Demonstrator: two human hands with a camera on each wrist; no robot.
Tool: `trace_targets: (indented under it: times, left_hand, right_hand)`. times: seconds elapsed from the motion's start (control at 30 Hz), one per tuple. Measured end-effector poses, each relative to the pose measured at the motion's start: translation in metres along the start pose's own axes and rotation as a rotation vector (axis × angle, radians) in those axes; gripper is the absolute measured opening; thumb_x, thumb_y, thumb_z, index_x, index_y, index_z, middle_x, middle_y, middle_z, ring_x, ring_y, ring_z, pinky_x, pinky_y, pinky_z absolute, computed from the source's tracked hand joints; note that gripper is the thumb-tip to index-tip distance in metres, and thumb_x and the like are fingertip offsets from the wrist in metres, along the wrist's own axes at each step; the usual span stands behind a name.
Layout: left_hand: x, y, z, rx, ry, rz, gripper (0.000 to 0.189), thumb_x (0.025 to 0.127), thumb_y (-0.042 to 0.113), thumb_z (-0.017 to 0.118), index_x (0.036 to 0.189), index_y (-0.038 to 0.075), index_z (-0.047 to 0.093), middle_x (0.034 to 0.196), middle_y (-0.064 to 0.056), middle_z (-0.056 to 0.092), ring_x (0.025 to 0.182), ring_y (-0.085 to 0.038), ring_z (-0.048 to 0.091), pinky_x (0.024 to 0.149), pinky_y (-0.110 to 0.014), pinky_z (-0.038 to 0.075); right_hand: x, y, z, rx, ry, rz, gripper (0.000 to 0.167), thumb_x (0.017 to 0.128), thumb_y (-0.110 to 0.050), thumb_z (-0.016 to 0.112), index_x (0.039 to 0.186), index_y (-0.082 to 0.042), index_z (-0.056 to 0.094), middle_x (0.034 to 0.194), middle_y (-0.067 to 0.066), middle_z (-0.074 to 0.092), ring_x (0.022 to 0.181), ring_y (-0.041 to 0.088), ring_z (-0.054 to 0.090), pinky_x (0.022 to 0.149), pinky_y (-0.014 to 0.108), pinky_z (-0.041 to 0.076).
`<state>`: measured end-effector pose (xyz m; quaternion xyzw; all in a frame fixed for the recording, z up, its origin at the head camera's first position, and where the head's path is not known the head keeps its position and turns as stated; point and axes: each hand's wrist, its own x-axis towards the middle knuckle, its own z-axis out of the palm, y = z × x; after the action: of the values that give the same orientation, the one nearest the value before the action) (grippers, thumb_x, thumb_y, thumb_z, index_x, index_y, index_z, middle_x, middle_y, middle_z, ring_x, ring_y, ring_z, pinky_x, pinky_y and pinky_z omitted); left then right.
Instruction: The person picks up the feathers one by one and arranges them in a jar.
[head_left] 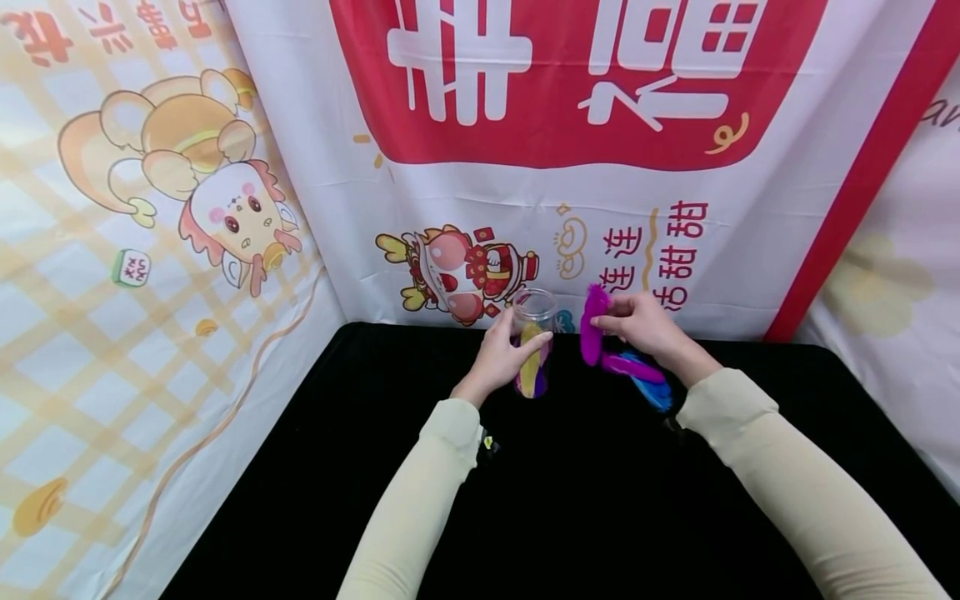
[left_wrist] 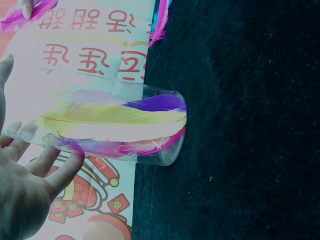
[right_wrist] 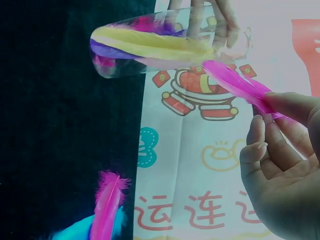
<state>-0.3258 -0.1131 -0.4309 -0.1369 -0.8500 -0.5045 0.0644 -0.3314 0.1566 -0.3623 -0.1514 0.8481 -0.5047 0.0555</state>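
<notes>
My left hand [head_left: 498, 354] holds a clear glass jar [left_wrist: 175, 156] upright on the black table, fingers behind it and thumb across its front. Inside stand yellow [left_wrist: 115, 119], purple [left_wrist: 160, 102] and pink feathers, lower than the jar's open mouth. To the right of the jar, my right hand [head_left: 651, 327] pinches a magenta feather [right_wrist: 235, 86] between thumb and fingers. That feather hangs upright beside the jar in the head view. Below the right hand, another magenta feather [head_left: 633, 367] lies across a blue feather [head_left: 656, 393] on the table.
The black table [head_left: 570, 500] meets a white cloth backdrop [head_left: 322, 208] with red lettering and cartoon prints just behind the jar. A yellow-checked cloth [head_left: 112, 350] hangs along the left side, and another pale cloth [head_left: 885, 333] hangs at the right.
</notes>
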Motion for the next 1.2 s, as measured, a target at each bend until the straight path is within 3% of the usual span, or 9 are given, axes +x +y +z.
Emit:
trace_targets:
  times: [0.2, 0.37, 0.53, 0.7, 1.0, 1.2]
  left_hand:
    - [0.0, -0.001, 0.0, -0.004, -0.002, -0.004, 0.082, 0.091, 0.065, 0.067, 0.154, 0.021, 0.038, 0.146, -0.005, 0.05, 0.131, -0.022, 0.055, 0.108, -0.042, 0.047]
    - [0.001, 0.0, 0.0, -0.003, 0.001, -0.003, 0.079, 0.092, 0.062, 0.068, 0.154, 0.022, 0.039, 0.147, -0.005, 0.05, 0.131, -0.022, 0.055, 0.108, -0.041, 0.047]
    - [0.001, 0.0, 0.0, 0.004, 0.006, 0.005, 0.075, 0.094, 0.055, 0.069, 0.153, 0.02, 0.039, 0.146, -0.006, 0.05, 0.132, -0.023, 0.055, 0.109, -0.042, 0.046]
    - [0.001, 0.001, 0.0, 0.008, 0.004, 0.0, 0.08, 0.092, 0.062, 0.068, 0.154, 0.02, 0.039, 0.146, -0.006, 0.049, 0.133, -0.022, 0.053, 0.109, -0.042, 0.046]
    - [0.0, 0.001, -0.001, -0.015, -0.004, -0.003, 0.079, 0.092, 0.062, 0.068, 0.153, 0.021, 0.04, 0.145, -0.005, 0.05, 0.131, -0.022, 0.055, 0.108, -0.042, 0.047]
    - [0.0, 0.001, 0.0, -0.017, -0.003, 0.004, 0.076, 0.093, 0.059, 0.069, 0.152, 0.021, 0.04, 0.144, -0.004, 0.05, 0.13, -0.021, 0.056, 0.107, -0.04, 0.047]
  right_hand:
    - [-0.001, -0.013, 0.001, -0.003, 0.009, -0.047, 0.027, 0.096, -0.023, 0.075, 0.103, 0.003, 0.07, 0.078, 0.008, 0.067, 0.066, 0.017, 0.056, 0.059, 0.028, 0.049]
    - [0.002, -0.02, 0.001, 0.002, -0.015, -0.048, 0.025, 0.098, -0.021, 0.073, 0.106, 0.003, 0.073, 0.079, 0.004, 0.068, 0.067, 0.021, 0.055, 0.058, 0.028, 0.048]
    - [0.006, -0.025, 0.001, 0.015, -0.017, -0.052, 0.025, 0.098, -0.015, 0.071, 0.111, 0.007, 0.071, 0.084, 0.005, 0.072, 0.07, 0.016, 0.053, 0.061, 0.028, 0.046]
    - [0.005, -0.03, 0.0, 0.016, 0.011, -0.081, 0.027, 0.097, -0.019, 0.073, 0.113, 0.003, 0.073, 0.087, 0.004, 0.073, 0.071, 0.013, 0.052, 0.062, 0.028, 0.043]
    - [0.004, -0.04, -0.001, 0.024, 0.031, -0.123, 0.028, 0.097, -0.022, 0.073, 0.112, 0.002, 0.073, 0.072, -0.005, 0.065, 0.056, 0.01, 0.046, 0.051, 0.027, 0.043]
    - [0.006, -0.049, -0.002, 0.028, 0.058, -0.136, 0.028, 0.098, -0.022, 0.073, 0.114, 0.0, 0.074, 0.084, 0.003, 0.071, 0.065, 0.013, 0.049, 0.056, 0.029, 0.041]
